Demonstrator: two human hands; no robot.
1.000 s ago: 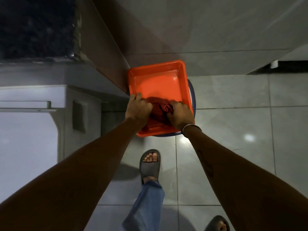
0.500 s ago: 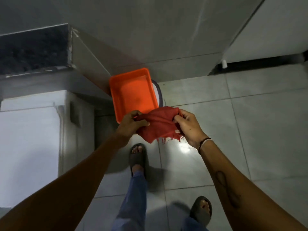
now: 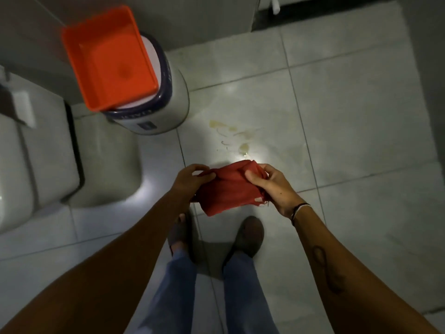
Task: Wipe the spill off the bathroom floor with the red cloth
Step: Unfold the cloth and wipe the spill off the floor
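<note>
Red cloth (image 3: pixel 228 191) is hanging bunched between both hands, well above the bathroom floor (image 3: pixel 361 116), over the space between the person's feet and the spill (image 3: pixel 234 137). Left hand (image 3: pixel 190 182) is pinching the cloth's left edge, fingers (image 3: pixel 201 168) curled onto the fabric. Right hand (image 3: pixel 272 186) is gripping the right edge, thumb pressing on top. Cloth is not yet touching the floor.

Spill is sitting as thin yellowish streaks and a small pool on the pale tile, just beyond the cloth, between the person and the white bucket (image 3: pixel 166 102). An orange basin (image 3: pixel 108 59) is resting tilted on top of the bucket, overhanging its rim.

Risks, as judged from this moment:
- Cloth is looking crumpled, not spread. Going down bunched, it would likely be pushing liquid outward and smearing rather than soaking.
- Streaks are scattered across the tile. A single narrow pass would probably be missing the outer ones, near the grout line.
- Feet in sandals (image 3: pixel 249 235) are standing near the wet patch. Stepping forward while bending could mean treading in it or slipping on glossy tile.
- Bucket is standing close beside the spill. A wide sweep toward it might be knocking the bucket and tipping the overhanging basin.
- Light is dim with glare on the tile, so faint residue may be going unnoticed.
</note>
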